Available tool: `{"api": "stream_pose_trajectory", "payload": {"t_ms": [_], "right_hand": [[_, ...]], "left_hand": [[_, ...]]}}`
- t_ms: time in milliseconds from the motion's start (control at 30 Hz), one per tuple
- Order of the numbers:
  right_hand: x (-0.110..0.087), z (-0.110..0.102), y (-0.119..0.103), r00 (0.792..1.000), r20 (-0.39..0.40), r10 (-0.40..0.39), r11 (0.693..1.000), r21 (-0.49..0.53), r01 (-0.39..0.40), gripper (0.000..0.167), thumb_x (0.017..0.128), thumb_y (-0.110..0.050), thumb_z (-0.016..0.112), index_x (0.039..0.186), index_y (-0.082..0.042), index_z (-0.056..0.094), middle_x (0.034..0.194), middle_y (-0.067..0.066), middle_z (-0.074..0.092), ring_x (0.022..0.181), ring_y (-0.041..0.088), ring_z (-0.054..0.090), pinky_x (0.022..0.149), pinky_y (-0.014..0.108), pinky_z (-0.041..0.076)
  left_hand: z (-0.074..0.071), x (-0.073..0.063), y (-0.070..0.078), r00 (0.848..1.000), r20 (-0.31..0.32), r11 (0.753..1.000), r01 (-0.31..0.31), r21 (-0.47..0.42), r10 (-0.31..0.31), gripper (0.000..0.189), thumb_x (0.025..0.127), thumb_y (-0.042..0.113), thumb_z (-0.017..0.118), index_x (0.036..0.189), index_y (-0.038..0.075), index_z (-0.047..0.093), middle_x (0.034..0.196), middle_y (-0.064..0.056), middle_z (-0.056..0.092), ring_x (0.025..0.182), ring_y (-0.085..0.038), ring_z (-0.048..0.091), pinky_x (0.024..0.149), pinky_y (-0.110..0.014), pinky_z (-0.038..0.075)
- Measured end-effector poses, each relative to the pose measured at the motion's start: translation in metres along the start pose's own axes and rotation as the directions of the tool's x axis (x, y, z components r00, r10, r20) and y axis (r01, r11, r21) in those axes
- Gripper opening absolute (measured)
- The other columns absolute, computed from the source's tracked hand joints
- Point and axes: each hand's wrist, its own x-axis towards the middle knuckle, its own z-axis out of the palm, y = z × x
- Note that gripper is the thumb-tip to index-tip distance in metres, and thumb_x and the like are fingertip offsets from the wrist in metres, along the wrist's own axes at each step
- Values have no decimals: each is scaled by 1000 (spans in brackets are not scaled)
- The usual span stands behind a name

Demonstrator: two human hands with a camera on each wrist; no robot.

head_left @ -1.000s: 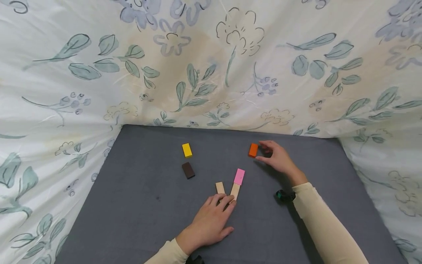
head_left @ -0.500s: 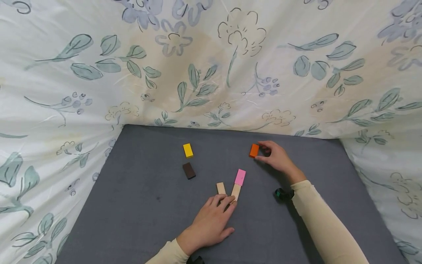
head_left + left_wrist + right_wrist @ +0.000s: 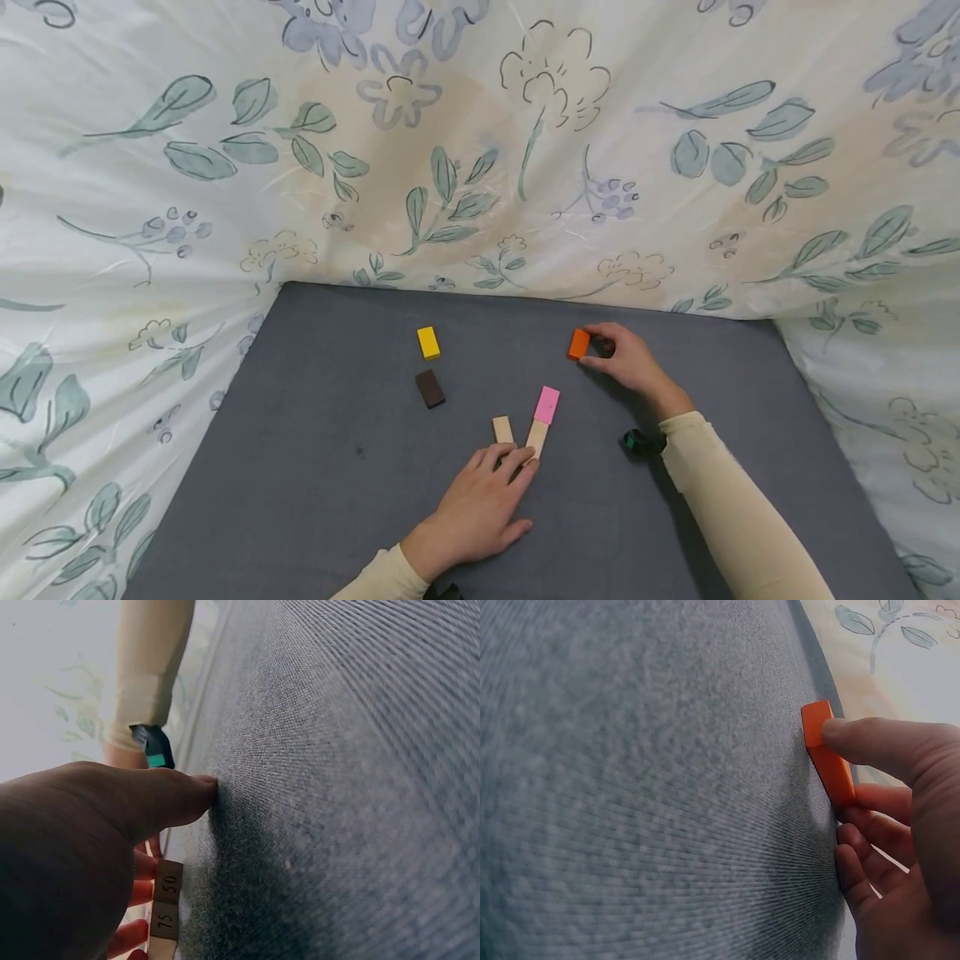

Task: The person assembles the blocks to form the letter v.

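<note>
At the back right of the cloth, my right hand pinches an orange block by its two short ends. In the right wrist view the thumb presses one end of that block and a fingertip meets the other. My left hand lies with fingers spread over plain wooden blocks at the front middle. One wooden block pokes out beyond the fingers, and another lies end to end with a pink block. In the left wrist view, block ends marked 50 and 75 show beside the fingers.
A yellow block and a dark brown block lie left of centre on the grey cloth. Floral fabric hangs behind the cloth and along both sides.
The right hand's fingers have come in slightly around the orange block, which stays in place. The left hand and the other blocks look the same; the view shifts slightly.
</note>
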Motion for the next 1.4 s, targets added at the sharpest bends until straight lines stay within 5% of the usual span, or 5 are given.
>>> {"api": "stream_pose_trajectory", "payload": {"t_ms": [700,1400], "right_hand": [[-3,-3,-1,999,-39,16,999,-36,-18,59,96,-18,85,148,1,64,139,26,63,114,42,62,98,62,52],[-16,4,-12,998,-67,10,1000,-7,-11,62,95,-22,88,147,1,64,141,26,62,118,44,63,102,63,51]], "left_hand": [[-2,3,3,999,-41,1000,-8,22,9,73,97,58,78,155,16,59,161,-2,47,142,-24,45,115,-44,45],[1,-1,1,1000,-3,1000,-4,15,4,73,99,58,76,157,17,57,162,-2,46,144,-23,43,116,-44,43]]}}
